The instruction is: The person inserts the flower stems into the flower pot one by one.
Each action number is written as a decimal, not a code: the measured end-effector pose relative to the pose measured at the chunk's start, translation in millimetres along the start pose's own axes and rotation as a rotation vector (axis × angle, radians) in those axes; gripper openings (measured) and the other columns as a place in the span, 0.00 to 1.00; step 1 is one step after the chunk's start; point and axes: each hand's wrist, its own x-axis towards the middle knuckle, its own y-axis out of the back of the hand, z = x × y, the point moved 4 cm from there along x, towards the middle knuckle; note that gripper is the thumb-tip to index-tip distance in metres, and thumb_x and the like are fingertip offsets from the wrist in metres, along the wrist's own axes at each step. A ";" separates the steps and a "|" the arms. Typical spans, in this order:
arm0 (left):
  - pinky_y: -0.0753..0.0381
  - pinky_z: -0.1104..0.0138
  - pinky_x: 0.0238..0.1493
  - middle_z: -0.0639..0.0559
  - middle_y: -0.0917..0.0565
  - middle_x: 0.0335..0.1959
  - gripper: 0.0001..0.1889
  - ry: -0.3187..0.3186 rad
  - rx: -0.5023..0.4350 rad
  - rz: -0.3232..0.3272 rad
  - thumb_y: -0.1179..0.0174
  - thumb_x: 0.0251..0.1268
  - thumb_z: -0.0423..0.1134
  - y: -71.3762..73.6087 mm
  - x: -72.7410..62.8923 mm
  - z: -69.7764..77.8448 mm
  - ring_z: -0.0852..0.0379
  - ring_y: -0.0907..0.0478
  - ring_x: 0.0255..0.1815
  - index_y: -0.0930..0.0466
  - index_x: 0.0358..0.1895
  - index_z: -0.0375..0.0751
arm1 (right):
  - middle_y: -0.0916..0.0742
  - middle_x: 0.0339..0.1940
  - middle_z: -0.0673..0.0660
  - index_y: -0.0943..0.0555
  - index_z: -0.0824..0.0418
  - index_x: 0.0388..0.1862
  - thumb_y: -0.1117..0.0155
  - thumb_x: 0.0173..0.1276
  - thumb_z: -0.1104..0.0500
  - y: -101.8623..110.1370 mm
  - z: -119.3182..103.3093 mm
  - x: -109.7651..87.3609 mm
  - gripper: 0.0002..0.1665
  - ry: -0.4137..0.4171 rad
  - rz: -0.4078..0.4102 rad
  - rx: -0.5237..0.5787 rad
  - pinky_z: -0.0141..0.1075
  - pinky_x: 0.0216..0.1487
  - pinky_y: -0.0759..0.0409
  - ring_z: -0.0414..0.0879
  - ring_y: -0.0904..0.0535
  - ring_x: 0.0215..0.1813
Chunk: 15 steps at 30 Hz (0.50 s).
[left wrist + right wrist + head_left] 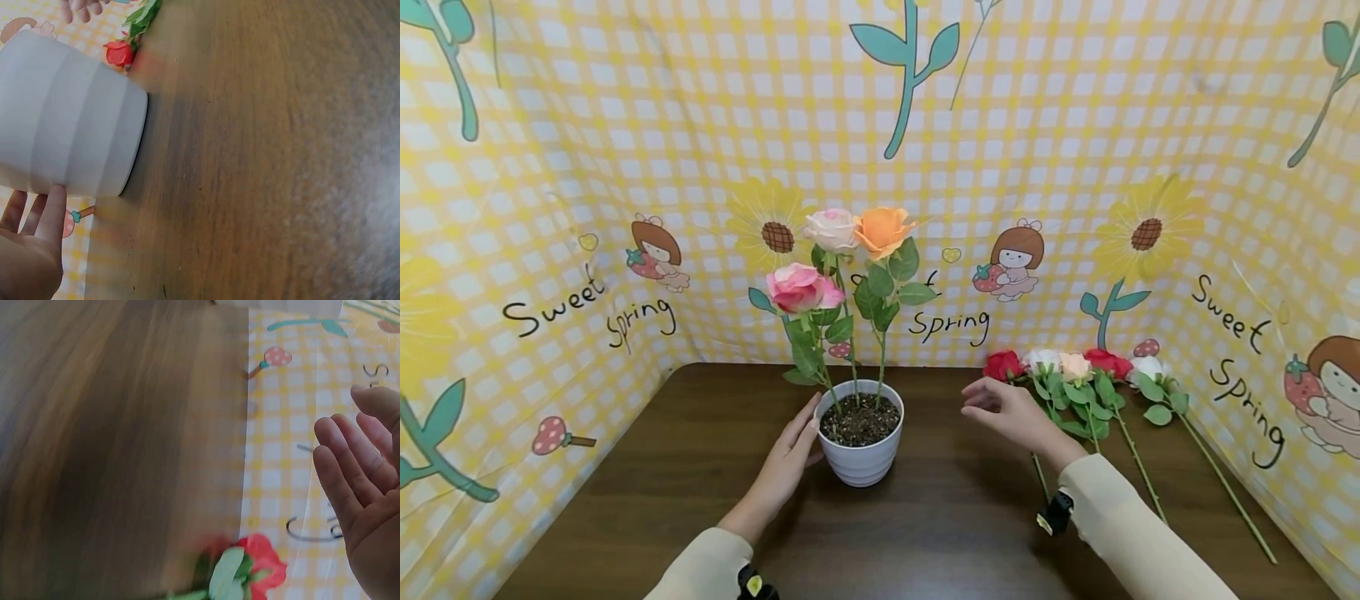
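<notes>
A white ribbed flowerpot (861, 463) filled with dark soil (859, 423) stands on the table. Three artificial roses rise from it: a pink one (805, 288), a pale pink one (831, 230) and an orange one (882, 232). My left hand (786, 462) rests against the pot's left side with its fingers extended; in the left wrist view the fingertips (57, 194) touch the pot wall. My right hand (1017, 418) is raised over the table, right of the pot, holding nothing. Its fingers are loosely bent in the right wrist view.
Several loose roses lie on the right of the table (940, 533), among them a red rose (1002, 365), a peach rose (1075, 367) and a white rose (1147, 369), stems toward me. A yellow checked cloth (700, 125) surrounds the table at the back and sides.
</notes>
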 end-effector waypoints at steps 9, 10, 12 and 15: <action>0.27 0.41 0.61 0.43 0.48 0.80 0.27 -0.003 -0.009 -0.006 0.59 0.85 0.45 0.5 -0.1 0.7 0.39 0.49 0.77 0.45 0.80 0.47 | 0.12 0.40 0.48 0.17 0.57 0.52 0.31 0.71 0.53 19.1 32.7 -25.3 0.15 -0.045 0.008 -0.050 0.41 0.42 0.18 0.44 0.17 0.42; 0.27 0.41 0.61 0.43 0.48 0.80 0.27 -0.004 -0.010 -0.007 0.59 0.85 0.45 0.5 -0.1 0.7 0.39 0.48 0.77 0.45 0.80 0.47 | 0.12 0.40 0.48 0.17 0.58 0.52 0.31 0.71 0.52 20.9 36.6 -28.1 0.15 -0.053 0.011 -0.061 0.40 0.41 0.18 0.43 0.17 0.41; 0.27 0.41 0.61 0.43 0.48 0.80 0.27 -0.005 -0.009 -0.007 0.59 0.85 0.46 0.5 -0.3 0.8 0.39 0.48 0.77 0.46 0.80 0.47 | 0.12 0.41 0.49 0.17 0.59 0.52 0.32 0.71 0.51 23.6 43.8 -33.6 0.17 -0.065 0.009 -0.075 0.39 0.40 0.18 0.43 0.17 0.41; 0.26 0.41 0.61 0.42 0.48 0.80 0.27 -0.003 -0.002 -0.003 0.59 0.85 0.46 0.5 -0.8 0.7 0.39 0.48 0.77 0.46 0.80 0.47 | 0.12 0.41 0.50 0.17 0.62 0.53 0.31 0.71 0.52 26.5 52.6 -41.1 0.18 -0.079 0.011 -0.090 0.39 0.39 0.18 0.44 0.17 0.41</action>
